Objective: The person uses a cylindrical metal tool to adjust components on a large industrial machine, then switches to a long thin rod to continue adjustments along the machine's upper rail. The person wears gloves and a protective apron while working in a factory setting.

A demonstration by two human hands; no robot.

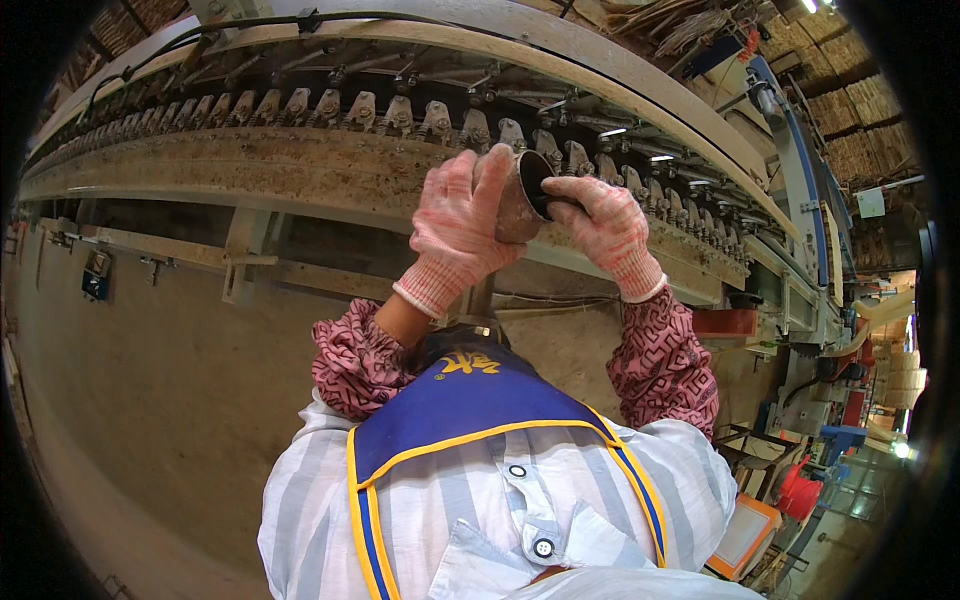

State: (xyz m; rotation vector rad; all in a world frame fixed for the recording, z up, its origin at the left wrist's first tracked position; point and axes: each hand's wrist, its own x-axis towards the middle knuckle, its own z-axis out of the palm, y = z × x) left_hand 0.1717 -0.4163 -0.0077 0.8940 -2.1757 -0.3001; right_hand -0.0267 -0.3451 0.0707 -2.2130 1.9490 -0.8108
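Note:
My left hand, in a pink-and-white knitted glove, is wrapped round a grey, stained, cup-like round container. The container is tilted, its dark mouth turned toward my right hand. That hand wears a matching glove, and its fingers are pinched together with the tips at the mouth's edge, partly inside. Whatever they may hold is hidden, and the inside is too dark to make out. Both hands are above the front beam of a long machine, close to its row of metal clamps.
The dusty machine beam runs from far left to right across my front. A black cable crosses its top. At right stand a blue frame, a red reel and an orange-edged panel. Brown floor lies at left.

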